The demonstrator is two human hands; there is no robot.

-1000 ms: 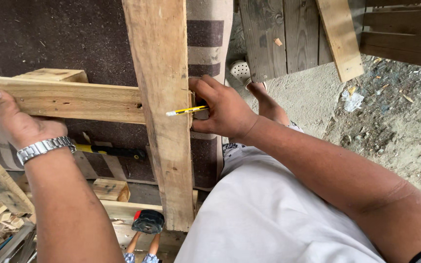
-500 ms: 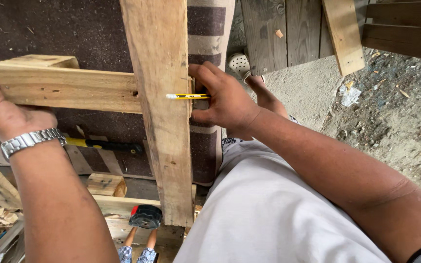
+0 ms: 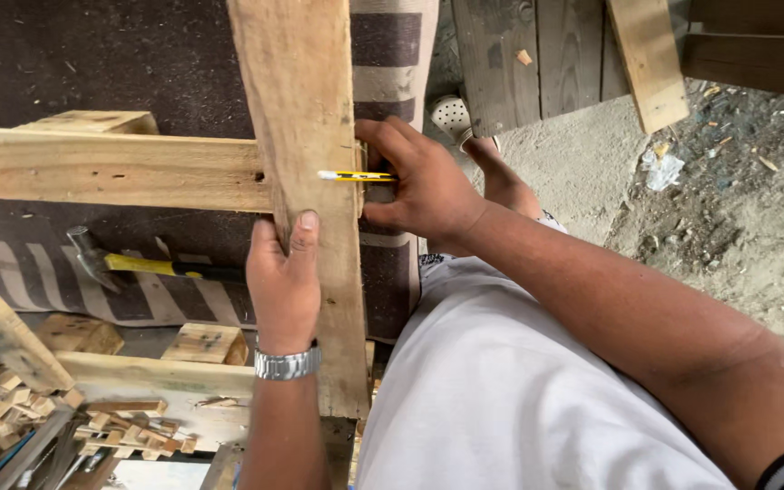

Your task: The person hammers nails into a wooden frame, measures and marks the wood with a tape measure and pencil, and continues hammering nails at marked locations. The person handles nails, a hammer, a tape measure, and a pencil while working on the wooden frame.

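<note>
Head view, near to far: left hand (image 3: 283, 281), wristwatch (image 3: 287, 364) on, fingers curled around the upright plank (image 3: 306, 181), clamping it on the horizontal plank (image 3: 111, 170). Right hand (image 3: 424, 181) pinches a yellow pencil (image 3: 356, 176), tip on the upright plank's face at the crossing. No finished pencil line discernible; marking appears underway. Beyond: hammer (image 3: 138, 264) lying on striped mat (image 3: 56, 281).

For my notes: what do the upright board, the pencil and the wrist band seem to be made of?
Upright board: rough, unpainted wood; grain and a knot show. Pencil: probably wood, glossy yellow and black coat. Wrist band: looks like shiny silver metal links.
</note>
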